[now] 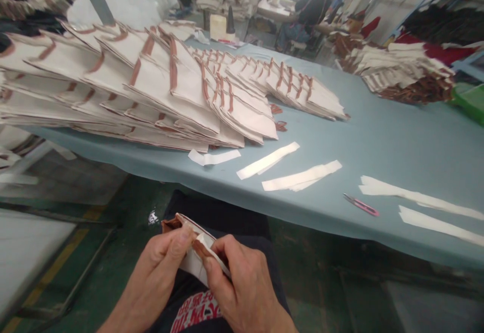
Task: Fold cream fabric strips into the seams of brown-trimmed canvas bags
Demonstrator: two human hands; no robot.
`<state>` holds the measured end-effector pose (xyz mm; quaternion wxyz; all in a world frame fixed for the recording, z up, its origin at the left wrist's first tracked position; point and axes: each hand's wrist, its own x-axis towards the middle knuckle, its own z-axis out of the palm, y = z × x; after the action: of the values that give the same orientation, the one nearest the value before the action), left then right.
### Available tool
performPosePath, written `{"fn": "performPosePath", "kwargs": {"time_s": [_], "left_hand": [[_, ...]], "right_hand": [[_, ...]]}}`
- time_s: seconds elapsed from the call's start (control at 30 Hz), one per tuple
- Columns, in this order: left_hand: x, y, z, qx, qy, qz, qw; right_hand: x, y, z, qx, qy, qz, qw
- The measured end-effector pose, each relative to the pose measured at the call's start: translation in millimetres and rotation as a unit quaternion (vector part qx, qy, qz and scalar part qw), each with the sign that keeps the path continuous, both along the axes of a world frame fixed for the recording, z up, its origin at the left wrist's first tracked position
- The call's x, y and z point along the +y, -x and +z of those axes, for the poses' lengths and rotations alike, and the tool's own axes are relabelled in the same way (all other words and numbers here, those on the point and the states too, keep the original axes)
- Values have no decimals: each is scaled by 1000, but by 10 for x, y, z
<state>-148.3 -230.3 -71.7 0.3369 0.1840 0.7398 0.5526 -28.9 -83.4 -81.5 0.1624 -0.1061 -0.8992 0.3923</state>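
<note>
Over my lap, both hands grip one cream fabric piece with brown trim, which looks like those piled on the table. My left hand pinches its trimmed edge between thumb and fingers. On the other side, my right hand is closed on a folded part of the same piece, the thumb pressing on the brown strip. The fingers cover much of the fabric, so its full shape is hidden. Past my hands, at the table's near edge, lie short white strips.
Overlapping stacks of cream pieces with brown trim fill the left of the blue-covered table. Pink thread snips and longer white strips lie at right. A fabric bundle sits farther back. A person sits beyond.
</note>
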Motion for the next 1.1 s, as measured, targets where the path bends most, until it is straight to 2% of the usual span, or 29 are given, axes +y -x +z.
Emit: {"fn": "performPosePath", "kwargs": {"time_s": [0.1, 0.3, 0.4, 0.57, 0.77, 0.93, 1.03, 1.1], "left_hand": [[-33, 4, -27, -6, -10, -24, 1000], [23, -8, 132, 36, 1, -69, 997], [8, 5, 143, 38, 2, -74, 997], [-100, 102, 29, 5, 0, -75, 997], [-176, 349, -89, -41, -40, -60, 997], [-226, 571, -57, -15, -58, -52, 997], [-322, 567, 0, -22, -57, -62, 996], [-419, 465, 38, 4, -33, -74, 997]], "right_hand": [[22, -29, -14, 16, -19, 2, 1000], [28, -55, 12, 65, -36, -1, 997], [-23, -69, -7, 41, 5, -15, 999], [-88, -79, -75, -42, 123, -52, 990], [80, -61, -110, -93, 166, -81, 978], [235, -57, -82, -101, 173, -100, 975], [219, -69, -100, -93, 171, -85, 977], [176, -81, -128, -77, 173, -78, 979]]}}
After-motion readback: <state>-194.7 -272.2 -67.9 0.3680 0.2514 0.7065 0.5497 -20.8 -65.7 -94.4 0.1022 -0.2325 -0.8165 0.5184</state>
